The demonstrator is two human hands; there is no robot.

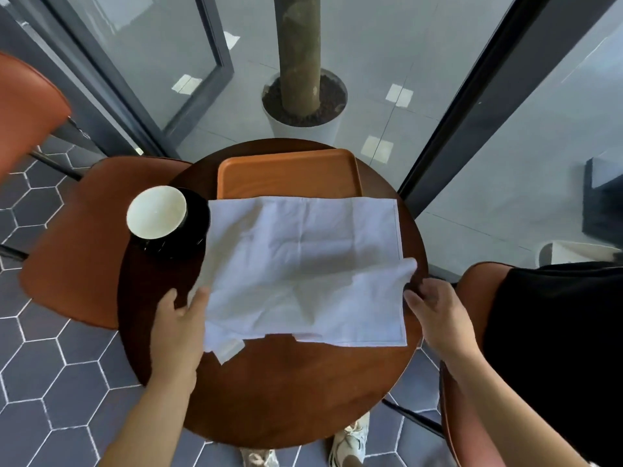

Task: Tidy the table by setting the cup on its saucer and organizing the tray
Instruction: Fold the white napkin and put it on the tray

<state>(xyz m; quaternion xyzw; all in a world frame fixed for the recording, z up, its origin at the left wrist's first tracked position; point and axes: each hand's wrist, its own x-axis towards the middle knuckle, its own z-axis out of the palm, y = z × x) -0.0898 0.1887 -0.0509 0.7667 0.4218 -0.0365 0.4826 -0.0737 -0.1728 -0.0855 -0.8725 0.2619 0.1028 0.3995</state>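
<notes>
Cup, white inside and black outside [156, 212], sits on black round saucer [193, 239] at left of round dark wooden table [286, 392]. Orange rectangular wooden tray [290, 176] lies at far side, its near edge under creased white cloth [303, 264] spread mid-table. Right hand [435, 308] pinches cloth's lifted right corner. Left hand [178, 328] is at cloth's left edge with fingers hidden beneath; grasp cannot be told. Orange chair [77, 244] stands left.
</notes>
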